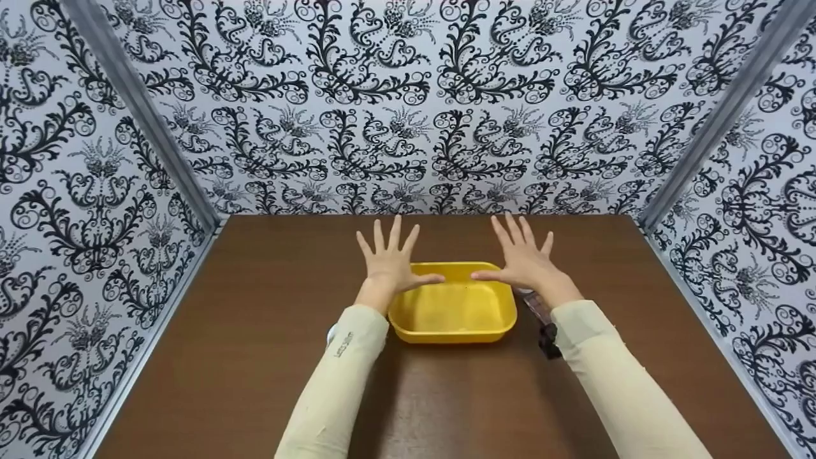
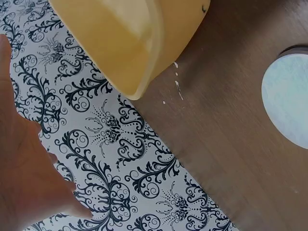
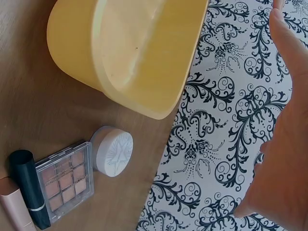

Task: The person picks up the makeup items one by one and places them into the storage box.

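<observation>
Both hands are held up over a yellow plastic basin point(image 1: 456, 335), palms turned away and fingers spread. My left hand point(image 1: 387, 266) is above the basin's left rim, its thumb pointing inward. Over the right rim is my right hand point(image 1: 526, 262), its thumb pointing back toward the left one. Neither hand holds anything. Inside, the basin shows only its bare yellow floor. To its right, in the right wrist view, lie a clear-lidded palette point(image 3: 66, 180) of pinkish pans, a white-lidded round jar point(image 3: 114, 153), a dark tube point(image 3: 30, 187) and a pink tube point(image 3: 15, 204).
A round white-topped item point(image 2: 291, 98) sits left of the basin, mostly hidden by the left sleeve in the head view. The brown tabletop point(image 1: 268, 319) is bounded at the back and sides by walls point(image 1: 401, 127) with black-and-white scroll patterns.
</observation>
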Demonstrator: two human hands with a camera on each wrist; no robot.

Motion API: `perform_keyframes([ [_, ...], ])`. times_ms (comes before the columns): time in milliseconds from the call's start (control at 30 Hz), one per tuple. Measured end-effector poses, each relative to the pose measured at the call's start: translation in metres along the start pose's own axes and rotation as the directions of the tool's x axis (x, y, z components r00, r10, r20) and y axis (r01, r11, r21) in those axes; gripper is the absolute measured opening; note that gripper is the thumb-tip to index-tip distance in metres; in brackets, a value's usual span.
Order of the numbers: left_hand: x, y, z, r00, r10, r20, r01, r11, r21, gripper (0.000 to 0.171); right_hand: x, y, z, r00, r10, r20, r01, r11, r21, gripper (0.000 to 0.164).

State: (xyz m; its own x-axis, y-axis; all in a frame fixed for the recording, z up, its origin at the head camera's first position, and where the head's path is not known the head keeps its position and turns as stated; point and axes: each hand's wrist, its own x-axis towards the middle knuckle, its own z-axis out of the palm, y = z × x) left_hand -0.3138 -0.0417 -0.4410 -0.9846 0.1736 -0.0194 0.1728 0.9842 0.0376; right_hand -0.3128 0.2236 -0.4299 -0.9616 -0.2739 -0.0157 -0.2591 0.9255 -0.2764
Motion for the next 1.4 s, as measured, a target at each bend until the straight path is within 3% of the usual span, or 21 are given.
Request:
perform_keyframes([
  [633,-0.011,-0.027,0.003,1.000,0.004,0.000,-0.004,1.000,-0.018,0.116,-0.006,0.003,0.000,1.000,0.007,0.006,-0.007,1.000,0.027,0.123],
  [1400,-0.023,-0.044,0.040,0.998,0.027,-0.062,-0.034,0.992,-0.125,0.113,0.000,0.015,0.010,0.999,0.020,0.036,-0.021,0.999,0.025,0.127],
])
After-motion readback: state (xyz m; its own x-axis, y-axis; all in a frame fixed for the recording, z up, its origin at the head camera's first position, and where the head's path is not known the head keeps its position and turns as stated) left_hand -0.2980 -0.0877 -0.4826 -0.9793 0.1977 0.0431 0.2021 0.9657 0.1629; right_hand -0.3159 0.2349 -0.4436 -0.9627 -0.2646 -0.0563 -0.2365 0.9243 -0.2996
